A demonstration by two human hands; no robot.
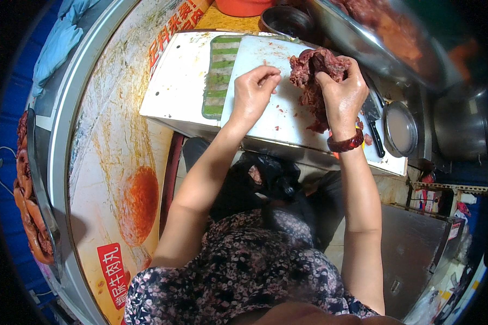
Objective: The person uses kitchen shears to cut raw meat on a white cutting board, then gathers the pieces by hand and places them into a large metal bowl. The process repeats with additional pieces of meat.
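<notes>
Above a white cutting board [260, 109], my right hand [345, 91] grips a ragged piece of dark red meat [319, 65] between thumb and fingers. The meat's lower part hangs down towards the board. My left hand [254, 91] is apart from it on the left, raised over the board with its fingers curled in and nothing visible in them. Small meat scraps [276, 128] dot the board. To the right of my right hand, a knife [376, 138] with a black riveted handle lies on the board's right side, its blade partly hidden by that hand.
A metal bowl of cloudy liquid [400, 128] stands right of the knife. A large metal tray of meat [349, 38] rises at the upper right, near a dark pan [286, 20]. A green-striped mat [220, 81] adjoins the board. Below hangs a black plastic bag [282, 174].
</notes>
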